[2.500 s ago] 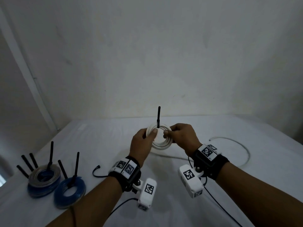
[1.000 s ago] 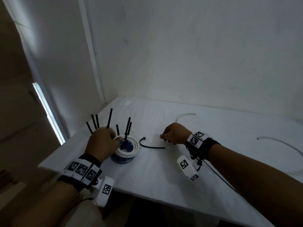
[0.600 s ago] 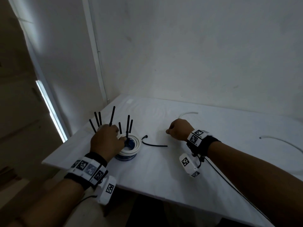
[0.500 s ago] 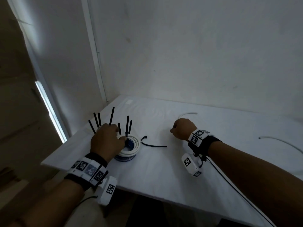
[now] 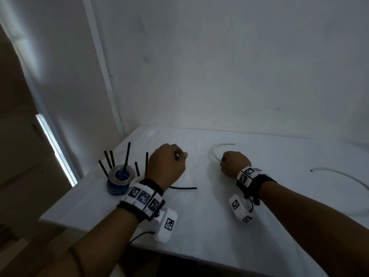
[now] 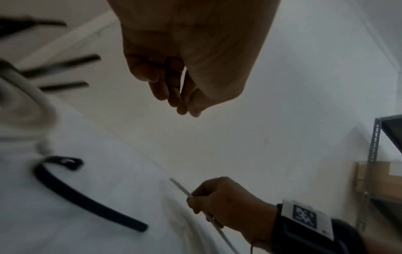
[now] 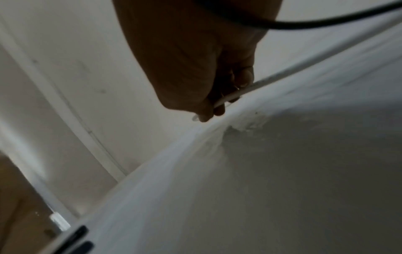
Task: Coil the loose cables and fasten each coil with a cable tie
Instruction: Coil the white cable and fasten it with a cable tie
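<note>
On the white table [image 5: 199,226], the right hand [image 5: 234,163] pinches a loose white cable [image 5: 214,154] near its end, probably to start coiling, while the left hand [image 5: 166,168] hovers loosely curled and empty.

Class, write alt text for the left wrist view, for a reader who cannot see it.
The person's right hand pinches the end of a thin white loose cable low over a white table. Above it hangs the left hand, fingers loosely curled and holding nothing. A black plastic cable tie lies on the table to the left.
</note>
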